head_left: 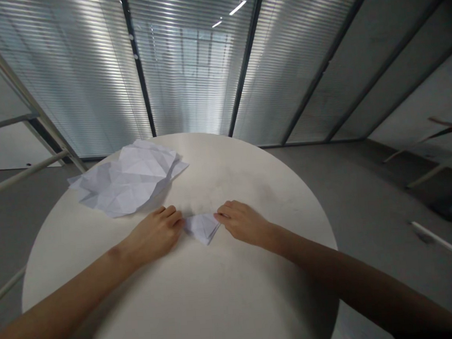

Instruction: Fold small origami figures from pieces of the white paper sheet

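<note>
A small folded piece of white paper [202,227] lies at the middle of the round table, its pointed end toward me. My left hand [158,232] is closed on its left corner, knuckles up. On the opposite side, my right hand [242,221] pinches the right corner between thumb and fingers. Creases run across the paper's top face. Both hands rest low, close to the tabletop, and my fingers cover the two side corners. Beyond my left hand sits a pile of creased white paper sheets [128,179].
The round white table [204,305] has its far edge near glass panels with blinds [187,63]. A pale metal frame [25,176] stands at the left. Chair legs [435,170] show on the grey floor [351,191] at the right.
</note>
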`<state>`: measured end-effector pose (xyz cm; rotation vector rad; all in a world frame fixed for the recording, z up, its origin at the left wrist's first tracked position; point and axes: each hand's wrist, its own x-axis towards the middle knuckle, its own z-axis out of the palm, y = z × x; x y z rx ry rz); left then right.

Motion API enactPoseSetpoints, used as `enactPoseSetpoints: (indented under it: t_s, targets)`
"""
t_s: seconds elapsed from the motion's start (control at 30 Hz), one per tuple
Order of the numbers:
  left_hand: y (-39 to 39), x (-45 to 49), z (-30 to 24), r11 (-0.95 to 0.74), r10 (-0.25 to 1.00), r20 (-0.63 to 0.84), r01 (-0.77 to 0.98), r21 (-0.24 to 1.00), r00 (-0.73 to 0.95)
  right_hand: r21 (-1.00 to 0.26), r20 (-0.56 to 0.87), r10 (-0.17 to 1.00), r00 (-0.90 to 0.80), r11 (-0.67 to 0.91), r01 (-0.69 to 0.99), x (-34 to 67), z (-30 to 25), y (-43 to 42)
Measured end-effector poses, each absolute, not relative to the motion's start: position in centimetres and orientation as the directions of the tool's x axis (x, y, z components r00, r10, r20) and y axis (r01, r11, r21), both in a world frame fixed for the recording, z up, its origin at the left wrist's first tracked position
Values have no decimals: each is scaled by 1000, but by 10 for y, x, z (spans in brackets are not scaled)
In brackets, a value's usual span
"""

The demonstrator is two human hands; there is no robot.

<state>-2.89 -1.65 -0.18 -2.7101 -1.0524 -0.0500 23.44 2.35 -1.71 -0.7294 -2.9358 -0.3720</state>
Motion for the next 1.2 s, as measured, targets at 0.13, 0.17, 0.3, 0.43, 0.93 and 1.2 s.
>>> enactPoseSetpoints:
  t_s: [0.13,0.17,0.3,0.43,0.93,1.2]
  targets:
    - [-24,-10,-1,-629,762,101,769,-118,639,192,74,507,-859,838,511,214,-10,8]
    - [-26,-7,-2,-611,778,105,785,-107,620,177,82,520,-850,832,526,210,-11,4]
    - [-33,-1,-3,-656,748,115,755,-22,653,127,150,519,-842,834,537,203,-17,-4]
    - [-36,4,-9,-634,766,162,773,30,622,110,197,480,-855,856,505,206,-24,-2]
    - [-40,13,0,-465,885,79,879,103,459,-122,196,577,-793,817,564,237,-20,2]
    - [-31,13,-3,-519,852,182,837,172,491,-324,205,609,-766,781,534,224,-3,12]
